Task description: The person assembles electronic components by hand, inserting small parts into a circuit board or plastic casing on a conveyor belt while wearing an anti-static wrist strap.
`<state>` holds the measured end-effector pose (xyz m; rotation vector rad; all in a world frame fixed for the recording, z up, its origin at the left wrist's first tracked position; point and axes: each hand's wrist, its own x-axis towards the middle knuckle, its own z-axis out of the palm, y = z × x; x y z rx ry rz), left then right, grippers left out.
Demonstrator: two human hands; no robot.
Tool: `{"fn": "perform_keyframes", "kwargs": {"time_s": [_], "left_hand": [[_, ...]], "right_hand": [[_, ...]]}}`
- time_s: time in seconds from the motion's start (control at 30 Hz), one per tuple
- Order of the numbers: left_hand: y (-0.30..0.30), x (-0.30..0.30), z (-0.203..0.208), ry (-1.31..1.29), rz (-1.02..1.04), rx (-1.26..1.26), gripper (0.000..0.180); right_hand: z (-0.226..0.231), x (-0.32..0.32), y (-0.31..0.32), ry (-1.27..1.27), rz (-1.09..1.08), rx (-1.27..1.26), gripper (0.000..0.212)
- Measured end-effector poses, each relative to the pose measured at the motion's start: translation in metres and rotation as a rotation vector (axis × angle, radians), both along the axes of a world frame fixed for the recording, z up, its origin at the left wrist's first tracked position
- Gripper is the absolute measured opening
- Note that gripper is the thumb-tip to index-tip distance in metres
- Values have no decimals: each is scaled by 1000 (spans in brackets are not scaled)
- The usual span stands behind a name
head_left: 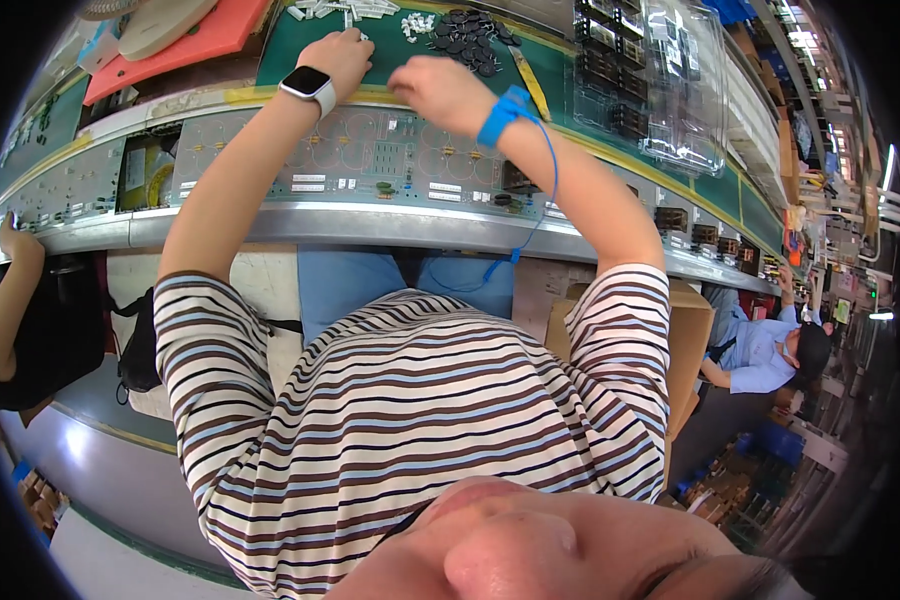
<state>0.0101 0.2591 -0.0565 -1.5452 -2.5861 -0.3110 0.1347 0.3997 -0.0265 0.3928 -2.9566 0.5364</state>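
My left hand (pixel 338 62), with a watch at its wrist, reaches over the green mat at the near side of a pile of white connector-like parts (pixel 370 8). Its fingers are closed together, and a bit of white shows at the tips; what they hold is too small to name. To the right, my right hand (pixel 444 93) hovers above the far edge of a grey circuit board (pixel 410 150), fingers curled in. Whatever it pinches, if anything, is hidden. A blue wrist strap (pixel 505 115) with a cord circles the right wrist.
Black disc-shaped components (pixel 470 38) and small white pieces (pixel 417 26) lie beyond my hands. A yellow-handled cutter (pixel 532 85) and clear plastic trays (pixel 685 95) are at the right. A metal rail (pixel 370 228) runs along the near edge. Other people sit at both sides.
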Motion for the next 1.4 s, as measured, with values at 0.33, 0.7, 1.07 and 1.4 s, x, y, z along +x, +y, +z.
{"fn": "perform_keyframes", "kwargs": {"time_s": [0.33, 0.7, 1.07, 1.4], "left_hand": [[13, -3, -5, 63, 35, -63, 14], [-20, 76, 21, -352, -241, 283, 17], [-24, 100, 2, -404, -351, 232, 12], [-19, 101, -1, -265, -457, 160, 11]], "right_hand": [[-13, 52, -12, -163, -51, -51, 13], [-15, 56, -15, -158, -96, -98, 10], [3, 35, 23, -208, -93, -116, 19], [-27, 22, 98, -40, -472, 373, 27]]}}
